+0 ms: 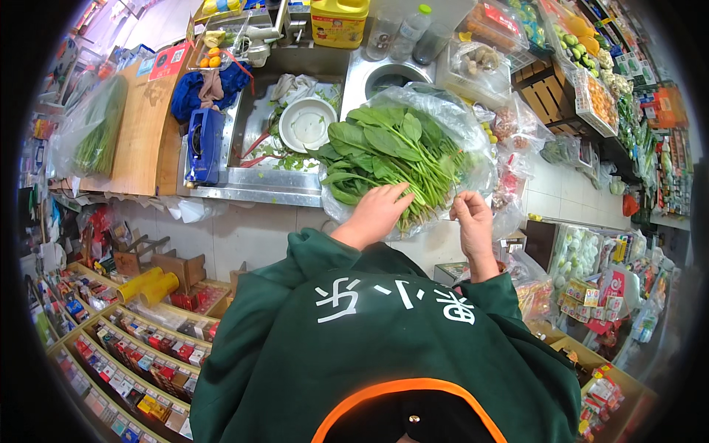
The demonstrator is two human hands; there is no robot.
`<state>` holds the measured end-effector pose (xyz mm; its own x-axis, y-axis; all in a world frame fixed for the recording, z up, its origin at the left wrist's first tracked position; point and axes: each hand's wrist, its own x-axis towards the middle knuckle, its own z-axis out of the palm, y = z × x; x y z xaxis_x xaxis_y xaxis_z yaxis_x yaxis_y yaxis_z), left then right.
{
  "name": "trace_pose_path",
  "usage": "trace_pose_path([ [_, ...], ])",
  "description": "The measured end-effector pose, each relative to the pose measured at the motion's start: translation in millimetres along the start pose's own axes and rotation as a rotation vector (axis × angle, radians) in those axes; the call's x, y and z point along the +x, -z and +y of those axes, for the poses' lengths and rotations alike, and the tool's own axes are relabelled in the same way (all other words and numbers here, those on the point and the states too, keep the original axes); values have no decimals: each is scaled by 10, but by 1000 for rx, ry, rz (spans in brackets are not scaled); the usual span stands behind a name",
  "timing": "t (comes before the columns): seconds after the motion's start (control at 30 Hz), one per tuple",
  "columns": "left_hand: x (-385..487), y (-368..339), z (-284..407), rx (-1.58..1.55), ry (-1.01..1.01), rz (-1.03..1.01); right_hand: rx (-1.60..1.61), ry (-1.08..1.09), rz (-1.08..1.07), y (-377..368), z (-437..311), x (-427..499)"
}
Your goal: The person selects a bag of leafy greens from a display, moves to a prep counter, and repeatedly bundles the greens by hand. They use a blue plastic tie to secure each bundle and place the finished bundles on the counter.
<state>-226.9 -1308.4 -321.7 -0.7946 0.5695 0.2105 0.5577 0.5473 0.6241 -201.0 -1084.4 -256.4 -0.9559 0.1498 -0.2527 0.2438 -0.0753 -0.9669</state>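
A large heap of leafy greens with pale stems, which looks like spinach (382, 138), lies on a clear plastic bag (471, 133) before me, roots towards my body. My left hand (379, 213) rests across the lower stems, its fingers laid over them and slightly apart; its thumb is partly hidden. At the right side of the heap, my right hand (474, 224) is raised near the root ends. Its thumb and forefinger are pinched together on what looks like a thin stem, and the other fingers are curled in.
Left of the greens is a steel sink (282, 180) holding a white bowl (308, 125) and leaf scraps. A blue tape dispenser (204, 147) stands on its left edge. Bottles (410, 33) and a yellow jug (339, 23) stand behind; a plastic crate (476, 83) sits at back right.
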Motion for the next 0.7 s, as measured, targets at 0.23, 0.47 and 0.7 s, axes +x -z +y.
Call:
trace_pose_path([
  [0.23,-251,206,49,-78,22,55,-584,714,73,-465,-1000,730],
  [0.47,-968,515,-65,-86,265,26,-841,707,50,-686,-1007,2037],
  [0.7,-1557,649,-131,-100,478,215,-1054,525,44,-481,-720,2810],
])
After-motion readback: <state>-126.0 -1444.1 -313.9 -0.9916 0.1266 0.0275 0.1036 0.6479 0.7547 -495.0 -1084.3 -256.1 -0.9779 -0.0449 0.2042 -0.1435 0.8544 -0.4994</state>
